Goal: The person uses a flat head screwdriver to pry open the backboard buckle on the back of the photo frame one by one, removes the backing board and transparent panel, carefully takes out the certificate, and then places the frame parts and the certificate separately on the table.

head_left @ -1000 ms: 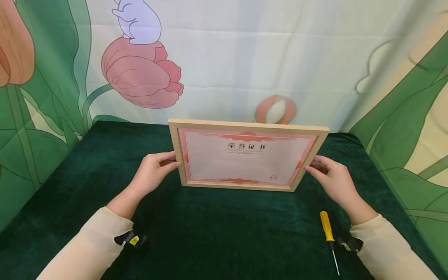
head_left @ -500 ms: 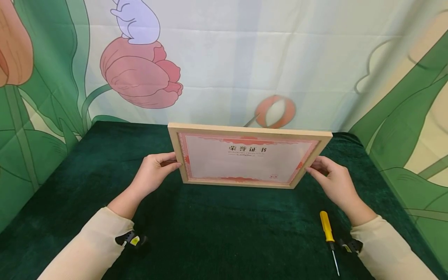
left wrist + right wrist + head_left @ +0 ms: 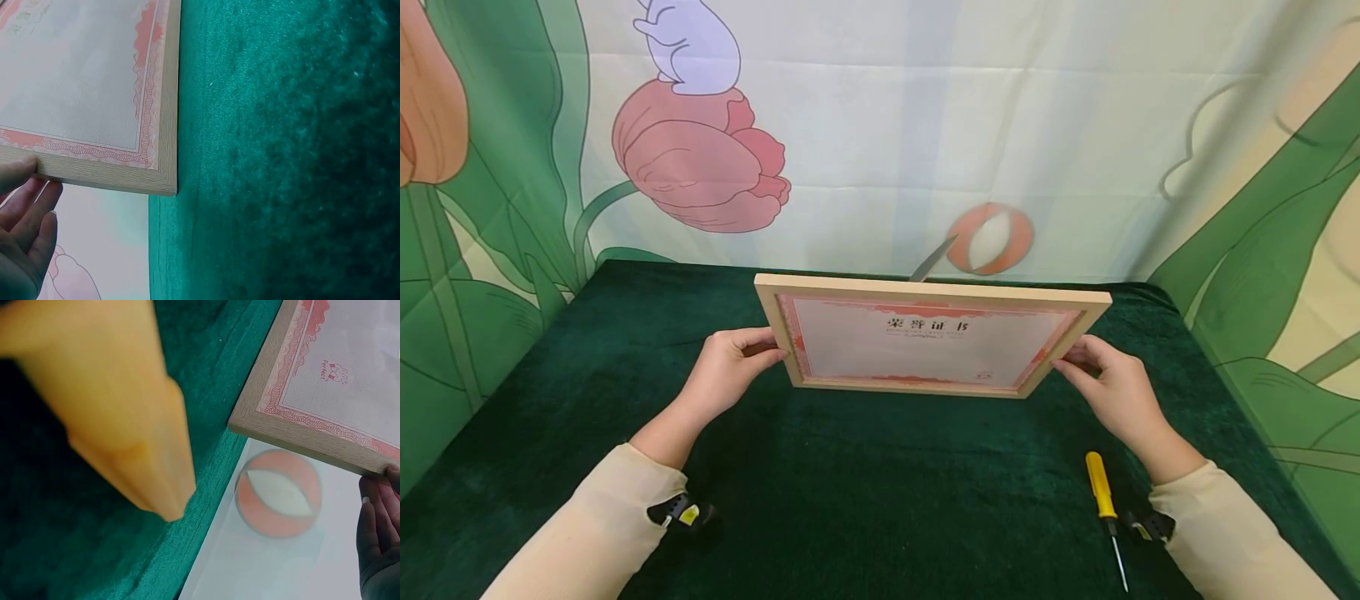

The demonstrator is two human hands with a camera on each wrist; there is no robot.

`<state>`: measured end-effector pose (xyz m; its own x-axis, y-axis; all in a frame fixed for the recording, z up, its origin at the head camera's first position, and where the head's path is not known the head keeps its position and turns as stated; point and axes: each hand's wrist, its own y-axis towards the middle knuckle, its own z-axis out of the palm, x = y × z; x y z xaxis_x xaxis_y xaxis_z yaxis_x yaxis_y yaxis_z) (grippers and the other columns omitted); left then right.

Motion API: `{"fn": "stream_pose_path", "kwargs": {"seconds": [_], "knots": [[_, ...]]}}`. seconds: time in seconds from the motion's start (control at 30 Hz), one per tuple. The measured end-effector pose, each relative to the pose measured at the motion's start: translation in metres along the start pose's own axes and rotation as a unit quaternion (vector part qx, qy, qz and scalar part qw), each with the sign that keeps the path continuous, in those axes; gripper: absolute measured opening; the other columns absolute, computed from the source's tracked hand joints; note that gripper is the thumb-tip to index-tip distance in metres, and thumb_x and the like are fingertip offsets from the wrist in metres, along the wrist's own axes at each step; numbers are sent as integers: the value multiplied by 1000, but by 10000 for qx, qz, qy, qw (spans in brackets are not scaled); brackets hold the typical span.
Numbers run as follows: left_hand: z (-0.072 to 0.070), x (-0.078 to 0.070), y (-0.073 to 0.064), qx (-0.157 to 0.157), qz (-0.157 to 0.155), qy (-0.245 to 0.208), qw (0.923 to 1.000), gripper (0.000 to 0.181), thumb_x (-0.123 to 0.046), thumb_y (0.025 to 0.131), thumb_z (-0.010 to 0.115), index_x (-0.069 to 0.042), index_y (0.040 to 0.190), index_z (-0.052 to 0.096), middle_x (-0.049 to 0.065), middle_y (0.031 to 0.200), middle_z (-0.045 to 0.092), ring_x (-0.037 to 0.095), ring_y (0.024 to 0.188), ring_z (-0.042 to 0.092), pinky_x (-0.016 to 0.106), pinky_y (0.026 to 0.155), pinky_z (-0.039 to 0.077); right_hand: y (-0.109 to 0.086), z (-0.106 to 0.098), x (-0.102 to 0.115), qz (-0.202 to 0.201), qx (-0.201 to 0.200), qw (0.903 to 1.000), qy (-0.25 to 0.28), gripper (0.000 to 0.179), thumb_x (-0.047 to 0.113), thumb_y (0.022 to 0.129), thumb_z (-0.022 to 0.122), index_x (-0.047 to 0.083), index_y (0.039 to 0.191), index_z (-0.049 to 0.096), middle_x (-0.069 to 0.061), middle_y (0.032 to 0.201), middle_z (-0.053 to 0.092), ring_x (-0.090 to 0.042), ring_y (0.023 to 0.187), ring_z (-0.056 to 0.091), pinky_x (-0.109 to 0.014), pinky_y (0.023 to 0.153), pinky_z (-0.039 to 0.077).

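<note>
Fingers (image 3: 754,335) of left hand (image 3: 726,369) and right hand (image 3: 1111,383) pinch framed certificate (image 3: 917,348); I see it mid-view between them, long axis left-right, neither hand nearer.

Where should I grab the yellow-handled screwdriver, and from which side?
Take the yellow-handled screwdriver by its thick handle, probably from above, pinching across its width: it lies on the green cloth with the handle away from the person and the thin shaft toward them. The right hand would first need to let go of the framed certificate.
</note>
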<state>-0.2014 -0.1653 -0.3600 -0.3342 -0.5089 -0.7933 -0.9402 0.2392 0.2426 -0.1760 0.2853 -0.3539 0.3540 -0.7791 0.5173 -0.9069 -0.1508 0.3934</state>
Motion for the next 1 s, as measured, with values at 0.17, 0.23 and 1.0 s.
{"fn": "stream_pose_path", "kwargs": {"seconds": [0.17, 0.23, 1.0], "knots": [[0, 0, 0, 18, -50, -28, 10000, 28, -6, 89, 62, 0, 116, 64, 15, 106, 67, 28, 100, 63, 44, 86, 48, 0, 0, 0, 18, 13, 10000, 13, 27, 6, 87, 64, 2, 114, 60, -15, 96, 69, -29, 85, 66, -46, 71, 51], [1, 1, 0, 18, -45, -14, 10000, 28, -6, 89, 62, 0, 116, 65, 14, 105, 68, 28, 99, 63, 44, 86, 49, -1, -1, 0, -2, 15, 10000, 31, 27, 5, 87, 65, 2, 114, 61, -15, 96, 69, -29, 84, 66, -45, 70, 52], [-15, 14, -9, 1757, -1465, -1316, 9645, 64, -44, 100, 33, 5, 141, 32, 25, 132, 49, 35, 116, 52, 46, 94, 42, -2, -9, 1, -53, 384, 9987, 333, 33, 10, 88, 63, 5, 121, 59, -13, 100, 69, -25, 87, 66, -29, 70, 54]]}}
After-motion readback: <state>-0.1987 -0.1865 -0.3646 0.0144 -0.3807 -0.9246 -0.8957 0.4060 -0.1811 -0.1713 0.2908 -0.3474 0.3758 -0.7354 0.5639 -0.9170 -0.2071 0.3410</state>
